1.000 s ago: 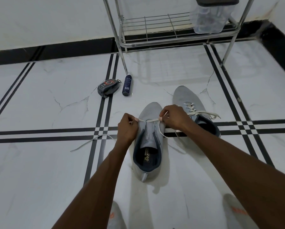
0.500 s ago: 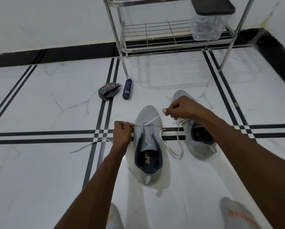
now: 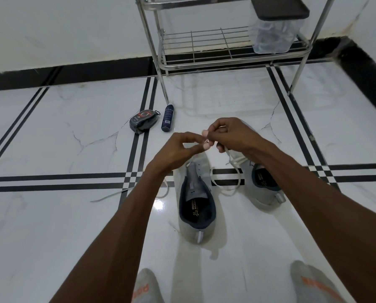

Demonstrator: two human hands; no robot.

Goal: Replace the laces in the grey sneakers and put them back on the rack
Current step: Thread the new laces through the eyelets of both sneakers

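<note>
Beyond both hands [image 3: 206, 143], spray can [image 3: 167, 118] lies beside rack [image 3: 226, 62] leg.

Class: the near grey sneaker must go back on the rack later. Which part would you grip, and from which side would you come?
Probably the heel collar of the near sneaker, taken from above and behind. Its heel points toward the person, the dark opening faces up, and the rim gives fingers an edge to hook, with a pull tab at the back. Both hands, the left hand and right hand, are busy with the lace.
</note>
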